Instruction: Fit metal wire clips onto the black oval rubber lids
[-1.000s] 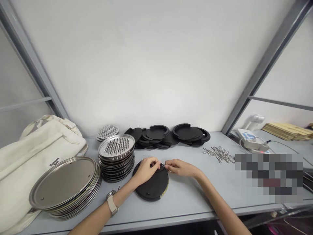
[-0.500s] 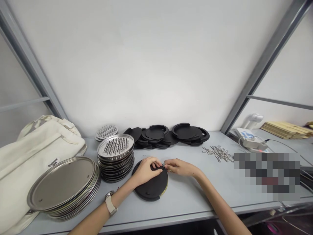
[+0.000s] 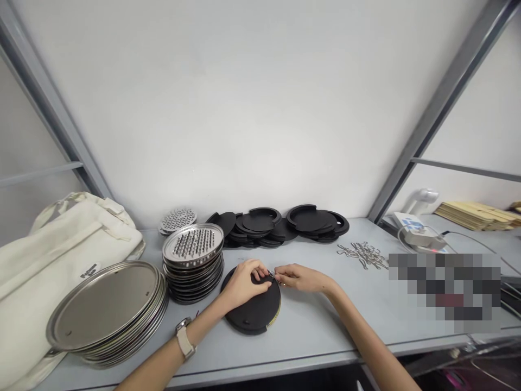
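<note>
A round black disc (image 3: 254,312) with a yellow edge at its lower right lies on the grey table in front of me. My left hand (image 3: 248,279) rests over its upper part, thumb and fingers curled at the rim. Beside it, my right hand (image 3: 297,278) pinches a small metal clip (image 3: 272,274) at the disc's upper right edge. The fingertips of both hands nearly meet there. More looped metal clips (image 3: 364,254) lie in a loose pile to the right.
Stacked round grater plates (image 3: 193,245) and larger metal discs (image 3: 106,304) stand at the left beside a cream bag (image 3: 61,244). Black rings and discs (image 3: 260,221) line the wall. A white device (image 3: 415,231) with cables and wooden boards (image 3: 476,216) sit at the right.
My right fingers have shifted very slightly at the clip. The hands and the black disc are otherwise nearly where they were.
</note>
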Motion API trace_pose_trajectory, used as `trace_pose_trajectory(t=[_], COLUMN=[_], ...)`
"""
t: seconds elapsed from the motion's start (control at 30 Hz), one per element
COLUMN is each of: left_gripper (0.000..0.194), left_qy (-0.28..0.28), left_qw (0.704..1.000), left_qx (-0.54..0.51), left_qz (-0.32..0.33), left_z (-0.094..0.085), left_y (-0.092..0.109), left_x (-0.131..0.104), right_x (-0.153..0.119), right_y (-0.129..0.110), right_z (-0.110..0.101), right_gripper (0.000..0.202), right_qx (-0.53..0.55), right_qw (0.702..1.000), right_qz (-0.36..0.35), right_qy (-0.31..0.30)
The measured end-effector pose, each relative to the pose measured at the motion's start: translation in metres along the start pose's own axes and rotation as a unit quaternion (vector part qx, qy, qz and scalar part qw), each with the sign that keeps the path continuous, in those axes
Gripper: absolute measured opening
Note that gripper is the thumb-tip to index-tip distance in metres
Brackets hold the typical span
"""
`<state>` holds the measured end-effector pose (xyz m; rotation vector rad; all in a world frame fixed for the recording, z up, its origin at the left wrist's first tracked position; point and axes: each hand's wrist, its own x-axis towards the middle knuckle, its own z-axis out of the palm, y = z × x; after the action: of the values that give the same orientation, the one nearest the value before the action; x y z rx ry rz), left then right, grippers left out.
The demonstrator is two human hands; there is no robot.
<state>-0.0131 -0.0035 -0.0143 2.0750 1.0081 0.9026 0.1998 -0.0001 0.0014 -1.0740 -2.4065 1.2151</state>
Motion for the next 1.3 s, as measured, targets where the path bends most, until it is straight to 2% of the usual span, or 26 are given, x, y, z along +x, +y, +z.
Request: trace_pose_trajectory(t=[0.4,0.83,1.3], left_gripper=[0.014,0.021,0.017], left_qy=[-0.016,-0.042,-0.048], left_qw=[1.0,0.998,0.998], left_qx=[0.015,0.033,0.026], left_qz=[0.0,0.016,0.015], left_z=[0.001,0.0,-0.001], left_y=[-0.002,0.005,0.009], left_x=[-0.001,-0.001,-0.001], right_x=[-0.003,-0.01,-0.011], right_y=[0.0,-0.002,-0.004], right_z=[-0.003,-0.012,-0.012], right_gripper=[0.029,0.032,0.034], right_qx=[0.009,0.065,0.065], right_qw=[1.0,0.991,0.992], right_qz=[0.018,0.029,0.041], right_qy=[-0.019,-0.109,-0.105])
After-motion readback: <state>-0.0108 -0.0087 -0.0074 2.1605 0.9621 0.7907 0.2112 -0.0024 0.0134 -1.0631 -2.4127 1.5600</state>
